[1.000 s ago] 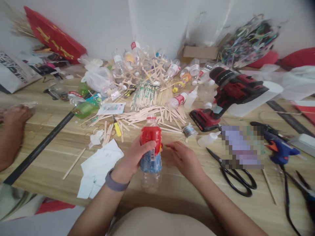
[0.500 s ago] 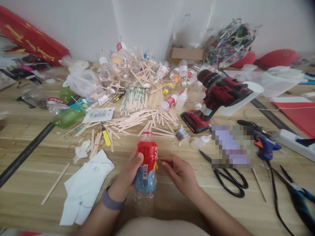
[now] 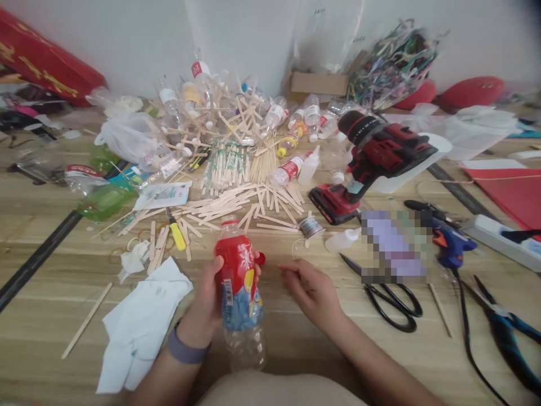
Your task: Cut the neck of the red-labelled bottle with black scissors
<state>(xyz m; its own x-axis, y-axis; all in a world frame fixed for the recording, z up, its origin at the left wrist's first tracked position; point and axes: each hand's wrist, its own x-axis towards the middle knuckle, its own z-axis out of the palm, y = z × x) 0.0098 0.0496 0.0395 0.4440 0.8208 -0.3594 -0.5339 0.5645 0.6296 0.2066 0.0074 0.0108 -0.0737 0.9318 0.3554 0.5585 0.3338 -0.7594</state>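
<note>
Before a pale wall [image 3: 245,34], a cluttered wooden tabletop [image 3: 38,349] surrounds an uncapped bottle [image 3: 242,282], tilted in front of the person's torso and clamped around its upper half by the left hand [image 3: 207,301], likely for steadiness, with a red cap [image 3: 261,259] beside the fingers. The right hand [image 3: 315,293] hovers apart from it, fingertips drawn close, though whether they pinch anything cannot be told. Spool [image 3: 311,226], scissors [image 3: 353,266] and loose wooden sticks [image 3: 228,204] lie farther out, seemingly for easy reach, while a drill [image 3: 380,152] stands on its battery base

Workshop — drill [image 3: 386,151] (and glue gun [image 3: 450,248])
</note>
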